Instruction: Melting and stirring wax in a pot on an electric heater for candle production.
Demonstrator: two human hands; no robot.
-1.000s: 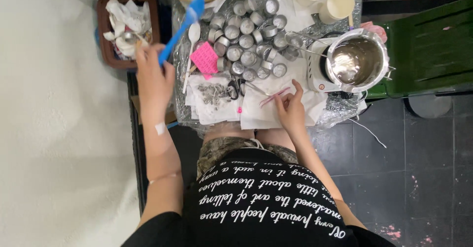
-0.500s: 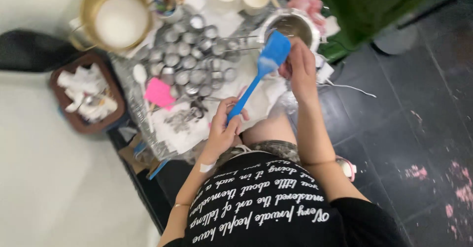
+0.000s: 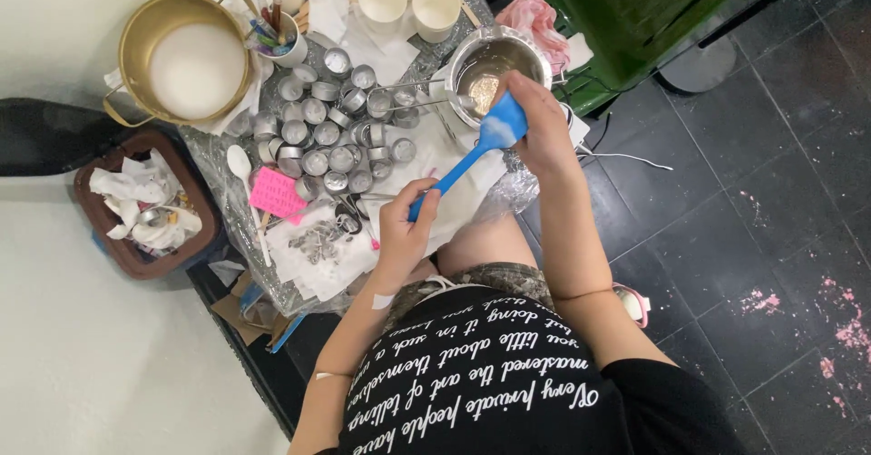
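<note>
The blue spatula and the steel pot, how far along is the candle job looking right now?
Done: many small metal cups stand grouped on the table. In hand: the left hand grips the blue spatula by its handle, and the right hand is at its white-coated blade, beside the steel pot. Left: the cups look unfilled, though they are too small to be sure.

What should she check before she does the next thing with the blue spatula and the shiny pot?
1. Left hand grips the blue spatula handle: ok.
2. Right hand touches the spatula blade by the steel pot: ok.
3. Blade clean: not ok, a whitish smear shows on it.
4. Pot sits level and steady: cannot tell.
5. Small metal cups stand clear of the spatula: ok.
6. Liquid in the pot: ok, a little shows at the bottom.
</note>
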